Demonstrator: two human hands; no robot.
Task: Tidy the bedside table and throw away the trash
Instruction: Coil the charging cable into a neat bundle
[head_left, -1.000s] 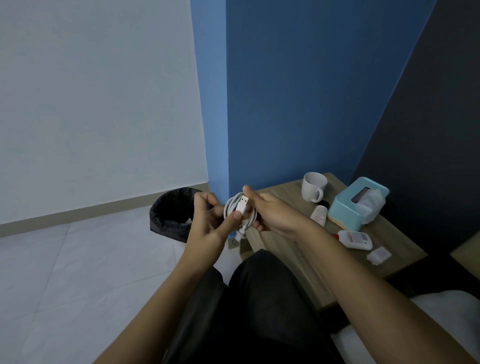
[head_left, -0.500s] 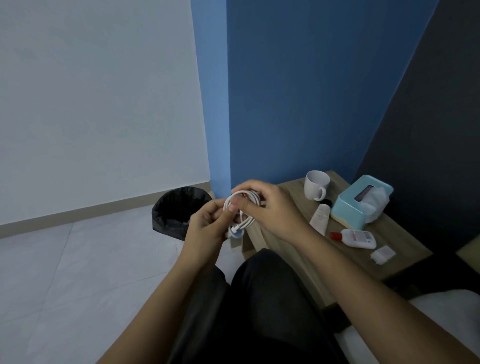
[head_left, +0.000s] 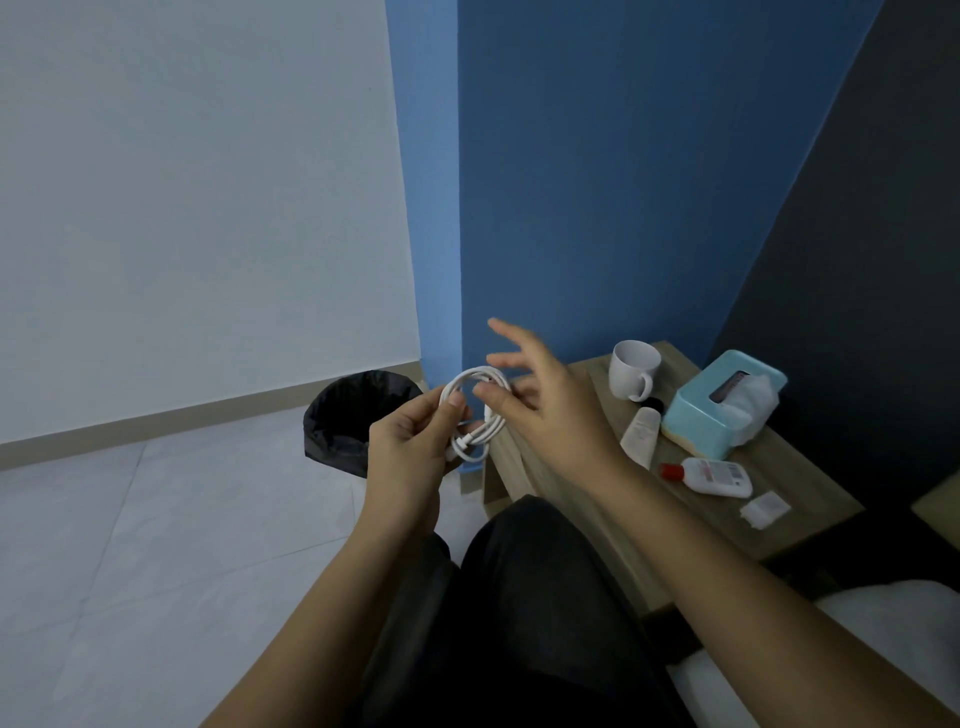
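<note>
A white charging cable (head_left: 470, 376), wound into a small coil, hangs in front of me over the left edge of the wooden bedside table (head_left: 779, 499). My left hand (head_left: 410, 447) pinches the coil's left side between thumb and fingers. My right hand (head_left: 550, 415) is at the coil's right side. Its thumb and a curled finger press on the cable while the other fingers are spread upward. A black-lined trash bin (head_left: 348, 415) stands on the floor just behind my left hand.
On the table are a white mug (head_left: 631, 369), a teal tissue box (head_left: 711, 415), a lying white tube (head_left: 641, 434), a lying white bottle with a red cap (head_left: 717, 475) and a small white packet (head_left: 763, 510). My dark-clothed knee is below the hands.
The USB plug, visible a second ago, is tucked out of sight into the coil. My right hand has opened its upper fingers and shifted right. The coil sits slightly higher.
</note>
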